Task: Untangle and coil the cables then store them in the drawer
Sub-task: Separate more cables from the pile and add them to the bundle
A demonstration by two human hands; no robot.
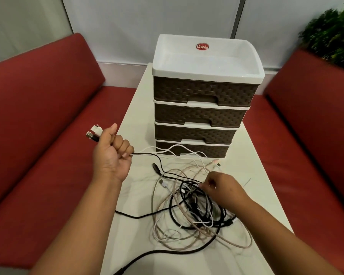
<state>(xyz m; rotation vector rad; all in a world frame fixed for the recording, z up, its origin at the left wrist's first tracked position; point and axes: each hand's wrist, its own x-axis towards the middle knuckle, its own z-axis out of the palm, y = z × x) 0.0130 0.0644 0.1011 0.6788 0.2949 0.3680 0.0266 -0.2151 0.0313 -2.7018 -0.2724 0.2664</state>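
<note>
A tangle of black, white and beige cables (pixel 189 213) lies on the white table (pixel 252 195) in front of a brown drawer unit (pixel 201 114) with several shut drawers and a white top tray. My left hand (pixel 113 153) is raised at the table's left edge, fist shut on a black and a white cable whose plug ends (pixel 93 132) stick out past the thumb. Both cables run taut from the fist to the pile. My right hand (pixel 220 188) rests on the pile's upper right, fingertips pinching a black strand.
Red sofa seats (pixel 48 135) flank the table on both sides. A green plant (pixel 334 34) stands at the back right. One black cable (pixel 139 261) trails off the table's front edge. White wall panels are behind.
</note>
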